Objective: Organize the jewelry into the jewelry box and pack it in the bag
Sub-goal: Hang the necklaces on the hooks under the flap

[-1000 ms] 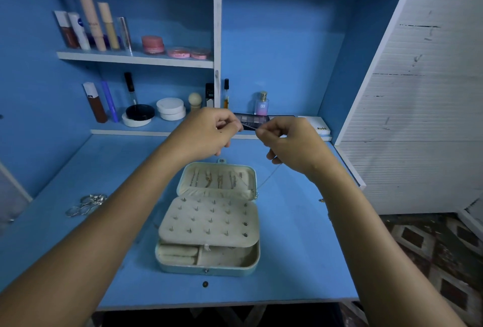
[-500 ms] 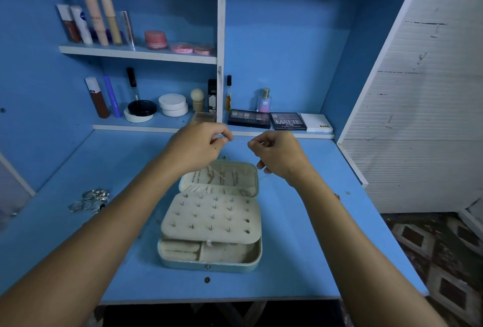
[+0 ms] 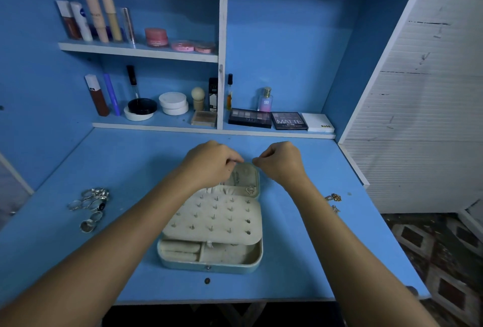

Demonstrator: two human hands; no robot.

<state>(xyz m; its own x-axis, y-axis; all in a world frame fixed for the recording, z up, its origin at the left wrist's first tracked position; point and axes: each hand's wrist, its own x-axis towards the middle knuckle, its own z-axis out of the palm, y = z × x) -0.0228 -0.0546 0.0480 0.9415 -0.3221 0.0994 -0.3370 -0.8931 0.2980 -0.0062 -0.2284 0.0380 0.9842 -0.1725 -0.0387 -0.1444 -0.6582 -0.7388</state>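
- Two bare hands meet above the far edge of an open jewelry box (image 3: 211, 224) on a blue desk (image 3: 300, 261); the left hand (image 3: 209, 164) and the right hand (image 3: 283, 162) are each pinched narrow, fingertips nearly touching one another.
- Whatever lies between the pinches is too fine to make out; it is probably a thin chain, and the step in hand looks like hanging it inside the raised lid (image 3: 245, 179), where a small pendant (image 3: 250, 190) already shows.
- The box sits at mid-desk, its studded earring panel (image 3: 217, 218) folded up over the lower tray.
- A cluster of silver rings (image 3: 90, 205) waits at the left of the desk, well apart from the box; a few gold pieces (image 3: 333, 200) lie at the right, just beside the right forearm.
- No bag is in view.
- Judged from here, the next move calls for a steady lowering onto a lid hook, keeping both pinches closed until it catches.
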